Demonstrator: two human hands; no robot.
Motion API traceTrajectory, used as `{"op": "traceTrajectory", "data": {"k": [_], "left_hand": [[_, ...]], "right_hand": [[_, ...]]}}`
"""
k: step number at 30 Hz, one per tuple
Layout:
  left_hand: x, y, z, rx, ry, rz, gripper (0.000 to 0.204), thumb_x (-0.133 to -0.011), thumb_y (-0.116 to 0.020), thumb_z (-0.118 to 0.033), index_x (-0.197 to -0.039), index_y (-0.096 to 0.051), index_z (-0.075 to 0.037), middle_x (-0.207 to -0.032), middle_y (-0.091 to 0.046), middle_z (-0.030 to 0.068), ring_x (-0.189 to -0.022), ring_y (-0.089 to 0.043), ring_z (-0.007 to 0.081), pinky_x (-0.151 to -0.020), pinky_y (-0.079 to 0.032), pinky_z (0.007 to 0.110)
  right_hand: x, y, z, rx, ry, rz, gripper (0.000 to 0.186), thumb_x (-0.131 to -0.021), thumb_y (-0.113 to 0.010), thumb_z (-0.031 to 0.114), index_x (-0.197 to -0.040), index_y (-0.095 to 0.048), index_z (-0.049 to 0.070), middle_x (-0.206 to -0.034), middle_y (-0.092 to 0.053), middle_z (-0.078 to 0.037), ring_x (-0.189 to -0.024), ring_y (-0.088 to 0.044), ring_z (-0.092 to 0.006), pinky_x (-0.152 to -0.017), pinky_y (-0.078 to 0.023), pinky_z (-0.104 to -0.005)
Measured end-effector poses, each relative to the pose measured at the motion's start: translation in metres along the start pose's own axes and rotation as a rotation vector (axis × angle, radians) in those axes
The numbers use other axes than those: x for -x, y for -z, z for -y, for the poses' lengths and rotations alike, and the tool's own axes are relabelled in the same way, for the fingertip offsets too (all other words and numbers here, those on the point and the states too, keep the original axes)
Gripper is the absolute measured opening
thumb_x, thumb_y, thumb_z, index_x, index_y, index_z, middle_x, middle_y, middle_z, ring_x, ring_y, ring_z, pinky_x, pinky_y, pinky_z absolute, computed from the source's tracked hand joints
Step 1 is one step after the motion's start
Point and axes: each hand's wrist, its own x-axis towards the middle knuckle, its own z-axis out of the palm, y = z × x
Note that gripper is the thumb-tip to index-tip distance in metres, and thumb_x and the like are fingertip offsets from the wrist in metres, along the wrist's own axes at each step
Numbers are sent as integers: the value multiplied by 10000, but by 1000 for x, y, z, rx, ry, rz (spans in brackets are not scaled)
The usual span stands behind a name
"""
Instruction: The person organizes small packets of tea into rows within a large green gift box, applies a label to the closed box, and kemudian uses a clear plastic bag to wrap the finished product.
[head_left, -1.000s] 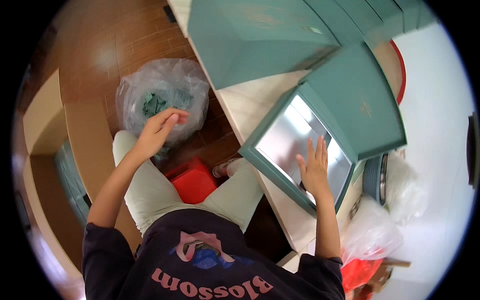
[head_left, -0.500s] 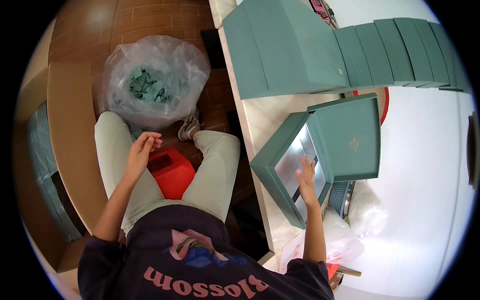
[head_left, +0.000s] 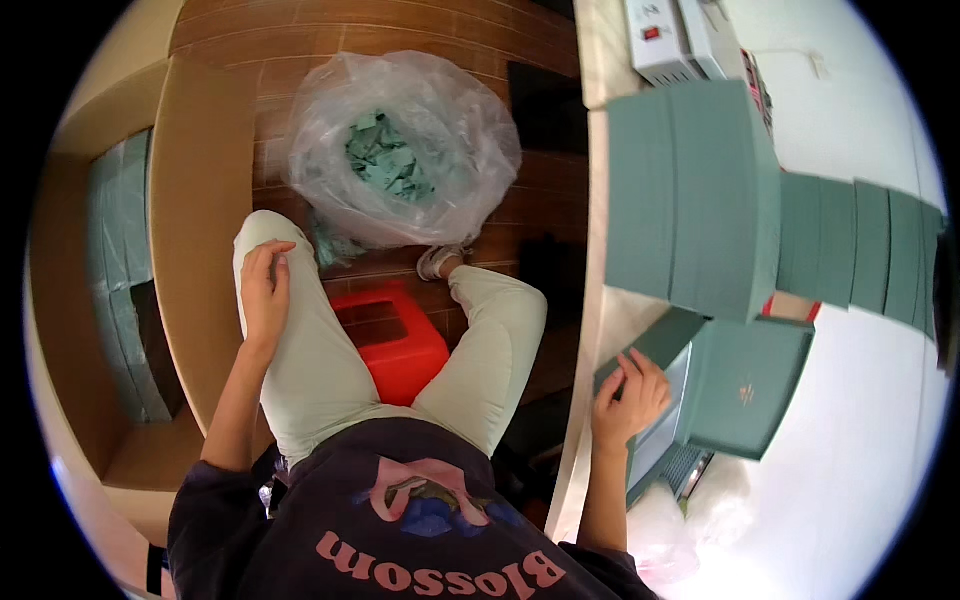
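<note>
My left hand [head_left: 266,300] lies on my left thigh just below the knee, its fingers loosely stretched and nothing in it. On the right, my right hand [head_left: 630,402] is over the near edge of an opened green box [head_left: 650,343]. Its fingers are slightly bent and apart, and it holds nothing. Whether it touches the box I cannot tell. The box's lid [head_left: 755,385] is swung back to the right and bears a small gold mark. Part of the pale inside shows beside my hand.
Stacked green boxes [head_left: 690,200] stand on the pale table [head_left: 597,250]. A clear plastic bag [head_left: 455,180] with green scraps sits on the wooden floor. Between my legs is a red stool [head_left: 400,355]. A large cardboard carton [head_left: 195,250] with wrapped green items [head_left: 120,280] stands at left.
My view has turned, shifting the scene rightward. My left hand has come down from the air onto my thigh. My right hand has moved from the box's inside to its near edge.
</note>
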Motion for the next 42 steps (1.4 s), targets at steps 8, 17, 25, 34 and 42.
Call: {"op": "traceTrajectory", "data": {"k": [8,17,25,34,42], "left_hand": [[-13,9,0,-360,-29,-59,195,-793,-571,-4,-963,-622,-84,-1067,-613,47,-1156,-520,250,-963,-346,392],[-24,30,8,-391,129,-79,168,-731,-573,51,-819,-625,-83,-896,-644,42,-1033,-590,250,-872,-377,362],[-15,27,11,-476,297,-34,202,-636,-554,73,-742,-619,-87,-806,-631,37,-941,-573,270,-856,-381,377],[-8,27,-1,-469,285,-90,175,-667,-564,65,-739,-620,-84,-809,-625,45,-956,-573,258,-850,-380,365],[25,31,2,-419,293,-201,113,-820,-553,-7,-873,-619,-82,-901,-627,29,-970,-556,218,-870,-361,344]], "right_hand": [[-75,-122,128,-636,135,123,427,-751,-690,171,-1140,-569,41,-1187,-542,-162,-1074,-501,-350,-937,-357,-462],[-171,-461,163,-54,-547,658,1320,-603,-842,460,-1488,77,120,-1518,22,-276,-1409,-52,-443,-1091,-110,-649],[-217,-624,40,-766,-944,853,1054,-716,-778,377,-1468,-107,69,-1462,-227,-196,-1294,-357,-380,-1046,-356,-473],[-187,-481,243,-1694,-801,1109,117,-756,-562,179,-817,-612,94,-764,-567,-2,-714,-530,-144,-698,-451,-307],[-95,-189,297,-2278,-923,1681,83,-746,-498,22,-782,-573,23,-679,-522,-23,-555,-474,-127,-505,-386,-254]]}}
